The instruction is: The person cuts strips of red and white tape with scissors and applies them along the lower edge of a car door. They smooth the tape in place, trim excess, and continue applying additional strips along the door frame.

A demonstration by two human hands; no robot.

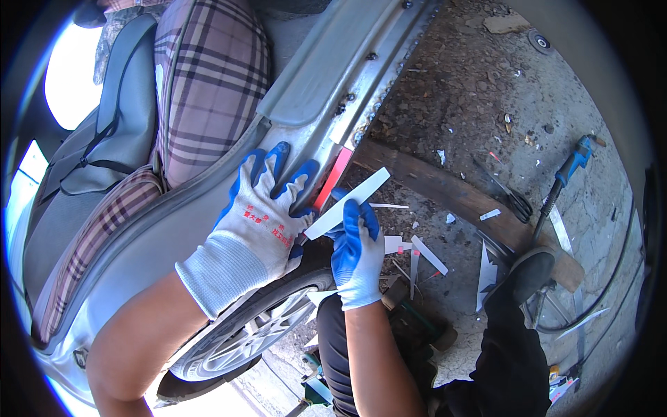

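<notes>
My left hand (260, 224), in a white knit glove with blue coated fingertips, rests spread on the metal body at the rear end of a car's door sill (312, 122). My right hand (357, 245), gloved alike, grips a narrow flat white strip (348, 203) between thumb and fingers. The strip lies slantwise above the sill's outer edge. A red strip (333, 177) runs along that edge between the two hands. Above it, the sill shows rough weld spots (365, 125) and bare metal. Part of the red strip's lower end is hidden by my left fingers.
A car wheel (255, 333) is below my left arm. On the littered concrete lie a wooden plank (443, 193), scissors (513, 200), several white offcuts (430, 255), a blue welding torch (573, 159) with its cable, and a grinding disc (542, 43). Plaid-covered seats (213, 78) fill the car's interior.
</notes>
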